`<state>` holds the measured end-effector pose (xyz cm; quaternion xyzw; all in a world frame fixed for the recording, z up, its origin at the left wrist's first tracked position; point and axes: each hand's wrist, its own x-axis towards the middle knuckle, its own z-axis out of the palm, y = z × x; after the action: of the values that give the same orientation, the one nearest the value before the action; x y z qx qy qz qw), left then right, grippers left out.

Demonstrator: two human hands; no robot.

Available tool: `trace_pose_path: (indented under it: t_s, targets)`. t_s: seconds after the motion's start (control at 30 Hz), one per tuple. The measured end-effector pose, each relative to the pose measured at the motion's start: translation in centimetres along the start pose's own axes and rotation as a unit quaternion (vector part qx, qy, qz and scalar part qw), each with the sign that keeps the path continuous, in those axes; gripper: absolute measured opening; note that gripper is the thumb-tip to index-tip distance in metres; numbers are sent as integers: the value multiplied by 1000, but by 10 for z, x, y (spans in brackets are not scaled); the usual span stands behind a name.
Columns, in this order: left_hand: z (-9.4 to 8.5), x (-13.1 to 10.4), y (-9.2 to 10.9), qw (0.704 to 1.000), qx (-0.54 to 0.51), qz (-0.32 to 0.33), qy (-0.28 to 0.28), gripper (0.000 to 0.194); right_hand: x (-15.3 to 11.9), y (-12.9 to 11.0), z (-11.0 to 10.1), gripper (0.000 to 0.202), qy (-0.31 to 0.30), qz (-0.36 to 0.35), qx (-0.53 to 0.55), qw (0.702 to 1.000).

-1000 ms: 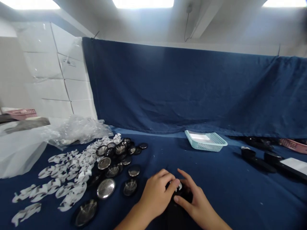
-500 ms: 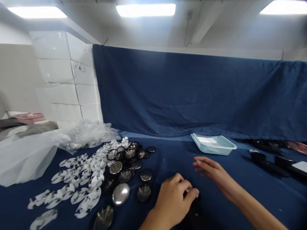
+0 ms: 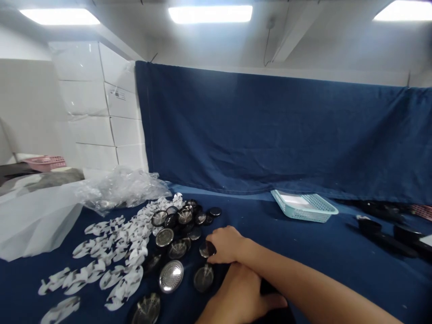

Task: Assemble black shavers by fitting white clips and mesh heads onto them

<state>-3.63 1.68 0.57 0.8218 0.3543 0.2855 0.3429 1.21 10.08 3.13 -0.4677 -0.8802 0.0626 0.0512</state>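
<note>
My right hand (image 3: 225,245) reaches across my left hand, its fingertips closed on the edge of a glossy dark round disc (image 3: 205,249). My left hand (image 3: 240,294) is low in front with its fingers curled over a black item, mostly hidden beneath it. Another dark disc (image 3: 203,278) lies just left of my left hand. Beside that one is a silver dimpled disc (image 3: 171,276). More dark discs (image 3: 177,249) are heaped farther left, one of them (image 3: 146,309) near the front edge of view.
Many white curved pieces (image 3: 130,245) spread over the blue cloth at left. Crumpled clear plastic (image 3: 118,189) lies behind them, near stacked white boxes (image 3: 91,99). A light-blue basket (image 3: 305,208) with white paper stands at back right; black parts (image 3: 384,236) lie far right. A blue curtain (image 3: 270,135) hangs behind.
My right hand has swung left and down, over my left hand, and taken hold of a dark disc. My left hand stays about where it was, lower in view.
</note>
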Motion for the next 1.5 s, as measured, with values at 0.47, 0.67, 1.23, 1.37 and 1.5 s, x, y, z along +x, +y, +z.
trace_pose_path:
  t_s: [0.47, 0.67, 1.23, 1.37, 1.5]
  targets:
    - [4, 10, 5, 994, 107, -20, -7, 61, -123, 69, -53, 31, 236, 177, 164, 941]
    - [8, 13, -3, 995, 85, -54, 10, 82, -170, 82, -30, 24, 188, 166, 267, 930]
    - [8, 12, -2, 997, 80, -17, 0, 85, -176, 76, 13, 42, 173, 88, 457, 868]
    - [6, 12, 6, 992, 129, 10, -4, 67, -176, 75, 24, 44, 166, 96, 511, 838]
    - [5, 12, 11, 987, 156, 24, 3, 58, -177, 72, 33, 48, 172, 92, 561, 805]
